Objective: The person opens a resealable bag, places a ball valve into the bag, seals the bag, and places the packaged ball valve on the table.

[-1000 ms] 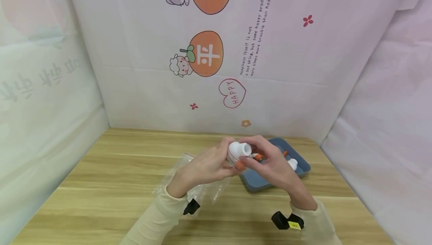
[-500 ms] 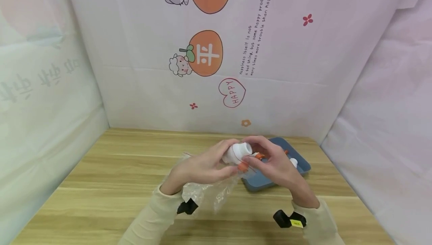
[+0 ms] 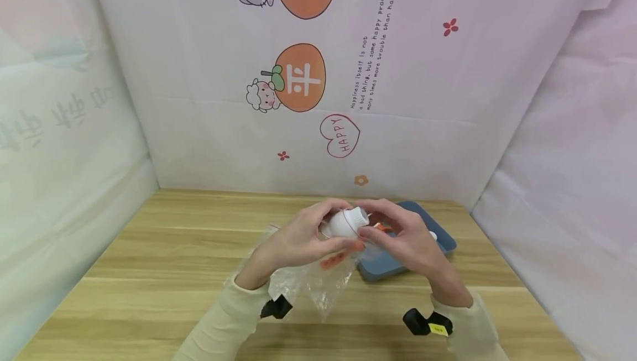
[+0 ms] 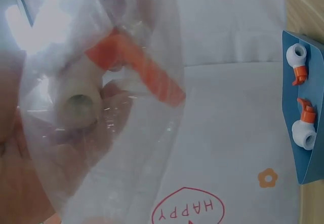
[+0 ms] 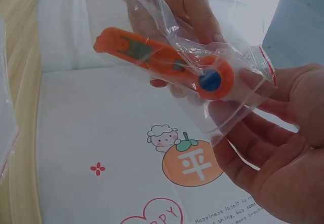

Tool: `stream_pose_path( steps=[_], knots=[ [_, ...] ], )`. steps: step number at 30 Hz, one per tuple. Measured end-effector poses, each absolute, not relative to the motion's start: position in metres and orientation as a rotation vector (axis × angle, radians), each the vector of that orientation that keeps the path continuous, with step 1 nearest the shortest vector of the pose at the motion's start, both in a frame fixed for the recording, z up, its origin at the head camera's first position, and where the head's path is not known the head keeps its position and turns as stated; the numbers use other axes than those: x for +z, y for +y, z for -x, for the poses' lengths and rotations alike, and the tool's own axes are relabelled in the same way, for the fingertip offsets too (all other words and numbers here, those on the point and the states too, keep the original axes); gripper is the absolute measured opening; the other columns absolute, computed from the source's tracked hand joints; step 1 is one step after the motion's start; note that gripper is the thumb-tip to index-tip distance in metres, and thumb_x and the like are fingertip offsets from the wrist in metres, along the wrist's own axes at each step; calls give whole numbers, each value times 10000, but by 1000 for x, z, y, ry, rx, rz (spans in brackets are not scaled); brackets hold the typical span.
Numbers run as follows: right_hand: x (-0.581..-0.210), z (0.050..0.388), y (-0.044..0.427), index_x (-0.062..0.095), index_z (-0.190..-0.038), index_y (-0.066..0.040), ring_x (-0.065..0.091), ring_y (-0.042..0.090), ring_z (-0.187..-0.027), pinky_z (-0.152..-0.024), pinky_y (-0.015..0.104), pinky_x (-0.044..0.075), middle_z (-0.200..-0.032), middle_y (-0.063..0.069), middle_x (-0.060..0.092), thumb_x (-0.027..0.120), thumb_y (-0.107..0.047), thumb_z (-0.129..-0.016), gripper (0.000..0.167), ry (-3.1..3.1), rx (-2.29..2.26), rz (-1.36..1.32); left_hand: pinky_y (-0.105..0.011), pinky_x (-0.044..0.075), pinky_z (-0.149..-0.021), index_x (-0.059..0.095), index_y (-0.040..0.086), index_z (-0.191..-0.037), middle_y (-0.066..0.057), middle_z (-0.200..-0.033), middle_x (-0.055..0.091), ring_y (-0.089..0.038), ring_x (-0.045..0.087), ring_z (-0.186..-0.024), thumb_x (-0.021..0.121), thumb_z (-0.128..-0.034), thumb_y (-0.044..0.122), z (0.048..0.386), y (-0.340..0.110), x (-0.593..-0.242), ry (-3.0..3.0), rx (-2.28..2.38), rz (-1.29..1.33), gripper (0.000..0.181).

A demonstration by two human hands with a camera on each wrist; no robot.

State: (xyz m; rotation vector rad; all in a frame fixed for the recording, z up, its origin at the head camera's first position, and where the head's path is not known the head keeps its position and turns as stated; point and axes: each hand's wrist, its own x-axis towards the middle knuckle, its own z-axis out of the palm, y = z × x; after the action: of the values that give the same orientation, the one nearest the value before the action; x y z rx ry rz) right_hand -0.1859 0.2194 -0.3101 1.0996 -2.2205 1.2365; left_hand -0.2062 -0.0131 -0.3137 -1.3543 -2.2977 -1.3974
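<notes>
Currently, left grip (image 3: 293, 242) holds white valve (image 3: 342, 224) from its 9 o'clock; clear bag (image 3: 323, 290), around the valve's orange handle (image 5: 162, 58), hangs toward 7 o'clock. Right grip (image 3: 408, 236), at 3 o'clock, pinches the bag's mouth. Blue tray (image 3: 380, 268), 4 o'clock, on worktop (image 3: 149, 294), holds two more valves (image 4: 304, 132).

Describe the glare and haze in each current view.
Left wrist: white glare at upper left on the zip bag, the ball valve hazy through its film; right wrist: thin highlights along the bag's creases; head: fairly even light, only small glints on plastic.
</notes>
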Motion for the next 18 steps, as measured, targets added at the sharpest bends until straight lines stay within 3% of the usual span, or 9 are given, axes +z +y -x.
stream_pose_path(
  steps=[4, 9, 18],
  knots=[
    [-309, 185, 220, 642, -1209, -124, 610, 49, -942, -686, 207, 557, -1094, -1, 644, 677, 16, -886, 353, -2201, 1151, -1002, -241, 553, -730, 511, 104, -1245, -27, -1155, 616, -103, 617, -907, 752, -875, 205, 204, -12, -313, -2237, -1467, 1297, 453],
    [-307, 185, 224, 667, -1100, -50, 571, 52, -1031, -763, 176, 526, -1134, 69, 614, 572, 32, -947, 198, -2168, 1156, -987, -255, 565, -715, 482, 93, -1203, -36, -1127, 611, -126, 634, -895, 753, -863, 140, 203, -12, -313, -2177, -1531, 1225, 437],
    [-303, 187, 230, 658, -1136, -66, 586, 93, -1059, -772, 235, 540, -1261, 111, 559, 540, 17, -966, 223, -2269, 1147, -1098, -258, 551, -727, 477, 89, -1199, -44, -1099, 612, -125, 606, -888, 760, -859, 157, 205, -11, -312, -2134, -1520, 1159, 448]
  ],
)
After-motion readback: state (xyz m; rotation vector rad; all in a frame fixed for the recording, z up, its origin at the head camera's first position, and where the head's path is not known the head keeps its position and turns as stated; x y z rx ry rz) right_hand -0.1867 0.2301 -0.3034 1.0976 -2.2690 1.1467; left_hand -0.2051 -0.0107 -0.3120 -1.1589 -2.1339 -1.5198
